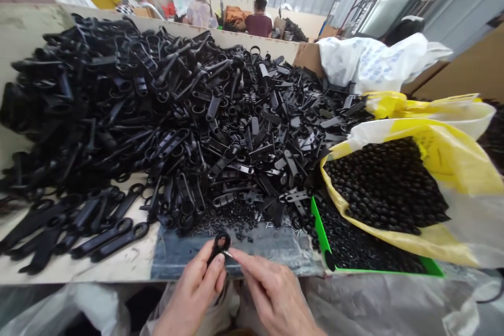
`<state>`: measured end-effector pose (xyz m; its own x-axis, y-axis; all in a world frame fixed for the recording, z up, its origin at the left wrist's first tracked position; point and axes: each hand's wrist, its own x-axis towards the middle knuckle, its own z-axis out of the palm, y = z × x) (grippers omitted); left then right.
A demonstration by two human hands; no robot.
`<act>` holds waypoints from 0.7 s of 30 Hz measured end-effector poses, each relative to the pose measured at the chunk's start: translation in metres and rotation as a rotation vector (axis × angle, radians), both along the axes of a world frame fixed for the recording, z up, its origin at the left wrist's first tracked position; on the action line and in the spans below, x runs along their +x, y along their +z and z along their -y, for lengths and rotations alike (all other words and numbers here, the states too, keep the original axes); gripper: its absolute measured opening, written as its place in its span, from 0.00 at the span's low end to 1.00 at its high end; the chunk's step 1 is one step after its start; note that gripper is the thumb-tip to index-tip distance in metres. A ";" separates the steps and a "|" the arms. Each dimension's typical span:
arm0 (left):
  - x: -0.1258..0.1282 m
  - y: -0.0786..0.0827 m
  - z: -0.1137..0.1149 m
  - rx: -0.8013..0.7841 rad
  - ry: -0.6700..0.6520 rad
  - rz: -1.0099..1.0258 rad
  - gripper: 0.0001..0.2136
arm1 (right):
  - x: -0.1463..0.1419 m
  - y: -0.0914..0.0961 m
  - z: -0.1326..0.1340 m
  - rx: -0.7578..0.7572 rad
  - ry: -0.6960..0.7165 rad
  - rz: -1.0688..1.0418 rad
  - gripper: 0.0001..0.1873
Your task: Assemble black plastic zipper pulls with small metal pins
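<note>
Low over the front edge of the bench, my left hand (195, 286) is closed on a black plastic ring-ended part (222, 241), its ring facing up between thumb and fingers. My right hand (273, 283) has its fingertips pinched at a small silvery pin (228, 254), which touches or nearly touches the side of the part; its far end is hidden. Just beyond both hands, tiny black pieces and silvery pins (258, 216) are scattered on a dark blue-grey sheet (268, 249).
A big heap of black plastic parts (129, 89) covers the bench. Finished-looking handles (120, 241) lie at left. To the right stand a green-edged tray (321, 228) of small black pieces and a yellow-white bag (464, 163) of black balls. Several people sit beyond the back board.
</note>
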<state>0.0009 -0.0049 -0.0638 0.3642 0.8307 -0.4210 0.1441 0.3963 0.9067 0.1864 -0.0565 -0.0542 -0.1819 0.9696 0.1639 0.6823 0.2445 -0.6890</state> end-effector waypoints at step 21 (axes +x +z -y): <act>0.006 0.004 0.002 -0.009 -0.002 0.014 0.24 | -0.002 -0.003 -0.001 -0.009 0.060 0.182 0.32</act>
<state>0.0068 -0.0070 -0.0598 0.3718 0.8262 -0.4232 0.1322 0.4041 0.9051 0.1840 -0.0557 -0.0572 -0.2649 0.9575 0.1143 0.7802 0.2825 -0.5581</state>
